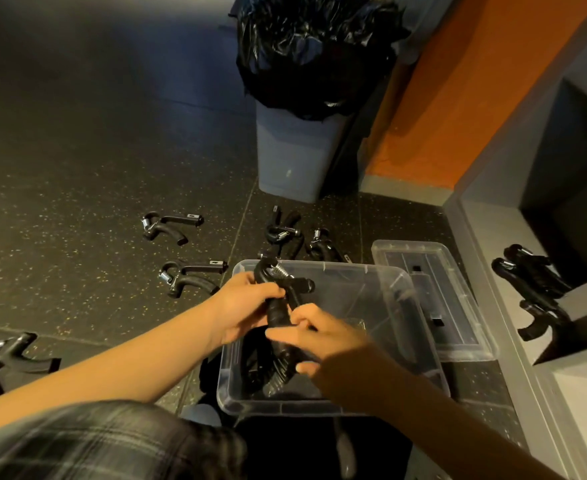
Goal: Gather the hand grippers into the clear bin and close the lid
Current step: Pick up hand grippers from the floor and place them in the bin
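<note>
Black hand gripper point(278, 306), steel coil spring at its top, is hanging over the left half of the clear bin point(354, 268) with both hands on it. Left hand point(247, 306) is wrapping its fingers round the upper part near the spring. Right hand point(323, 337) is gripping the lower handle, fingers curled on it. More black grippers point(268, 372) are lying inside the bin under the hands, near-left corner; I cannot read the count. Bin is sitting open on the floor point(77, 150), which is dark rubber with light speckles. Clear lid point(458, 299) is lying flat on the floor just right of the bin, its left edge running behind the bin's right wall. Outside the bin, the upper floor gripper point(171, 226) and lower floor gripper point(188, 277) are lying left of it, apart from each other, the lower one near the bin's far-left corner. Edge gripper point(8, 355) is lying well left, partly cut by the frame. Rear pile point(285, 233) of several grippers is lying just behind the bin's far rim. Shelf grippers point(534, 289) are sitting bunched in the grey shelf unit point(513, 161) on the right, beyond the lid. Grey trash can point(292, 161) with a black liner bag point(313, 53) is standing behind the rear pile, next to the orange wall point(458, 98). Plaid fabric point(94, 441) is filling the bottom-left corner under the left forearm.
</note>
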